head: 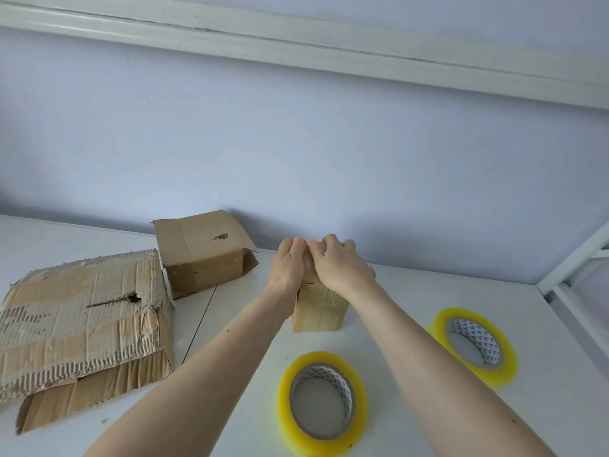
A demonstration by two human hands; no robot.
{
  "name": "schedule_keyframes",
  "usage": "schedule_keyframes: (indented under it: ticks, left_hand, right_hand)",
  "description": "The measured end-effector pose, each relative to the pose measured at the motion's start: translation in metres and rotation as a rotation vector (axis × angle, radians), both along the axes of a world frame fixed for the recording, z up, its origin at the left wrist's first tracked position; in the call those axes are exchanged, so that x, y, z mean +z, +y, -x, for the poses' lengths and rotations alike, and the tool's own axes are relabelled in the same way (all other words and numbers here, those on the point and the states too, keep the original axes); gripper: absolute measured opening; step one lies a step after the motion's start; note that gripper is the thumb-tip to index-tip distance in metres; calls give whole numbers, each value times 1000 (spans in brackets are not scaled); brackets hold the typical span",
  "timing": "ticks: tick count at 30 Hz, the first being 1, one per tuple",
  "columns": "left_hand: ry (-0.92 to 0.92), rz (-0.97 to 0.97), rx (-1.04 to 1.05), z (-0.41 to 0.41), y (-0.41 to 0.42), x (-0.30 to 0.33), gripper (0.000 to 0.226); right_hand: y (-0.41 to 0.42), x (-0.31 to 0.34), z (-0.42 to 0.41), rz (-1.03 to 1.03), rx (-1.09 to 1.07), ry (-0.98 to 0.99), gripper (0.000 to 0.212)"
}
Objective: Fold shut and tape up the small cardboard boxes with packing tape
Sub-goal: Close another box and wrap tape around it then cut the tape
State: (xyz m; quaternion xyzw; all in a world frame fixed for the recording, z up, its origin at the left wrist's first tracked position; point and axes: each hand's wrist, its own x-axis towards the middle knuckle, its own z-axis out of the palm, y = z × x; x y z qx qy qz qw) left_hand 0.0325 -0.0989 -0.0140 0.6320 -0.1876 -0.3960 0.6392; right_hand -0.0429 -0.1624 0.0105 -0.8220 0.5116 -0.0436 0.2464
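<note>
A small cardboard box (319, 312) stands upright on the white table near the wall, with clear tape over its near face. My left hand (287, 268) lies on the box's top from the left. My right hand (339, 265) covers the top from the right, fingers curled over the far edge. The two hands touch each other, and the box's top is hidden beneath them. Two yellow rolls of packing tape lie flat on the table: one roll (321, 402) in front of the box, the other roll (474, 346) to its right.
A medium cardboard box (201, 255) with loose flaps sits at the back left by the wall. A large torn, flattened cardboard box (82, 328) lies at the left. A white metal frame (573, 268) borders the white table (412, 291) on the right.
</note>
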Motion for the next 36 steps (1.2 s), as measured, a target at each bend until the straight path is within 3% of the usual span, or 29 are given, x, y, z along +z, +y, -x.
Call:
schedule_keyframes:
  ticks: [11,15,18,21,25,29,33,36]
  left_hand:
    - [6,-43,-4,2,3,5,24]
    - [64,-69,44,-5,4,17,21]
    - [122,-131,-4,-4,5,29,27]
    - [57,-76,-95,-2,12,24,44]
    - [-212,85,-74,1,19,1,36]
    - [-99,49,-31,-3,13,-16,45]
    - [-71,6,20,-12,2,-23,46]
    - [-51,-27,29,-17,-5,-29,40]
  right_hand:
    - [16,-6,20,46,75,-48,59]
    - [25,-18,44,55,161,-405,61]
    - [25,-28,53,118,208,-490,54]
    - [7,-11,47,130,199,-391,43]
    - [-15,21,31,-23,216,-153,45]
    - [-8,8,5,-95,142,-79,56]
    - [10,-19,-15,91,-21,-59,57]
    - [7,-26,-21,158,-25,-27,56]
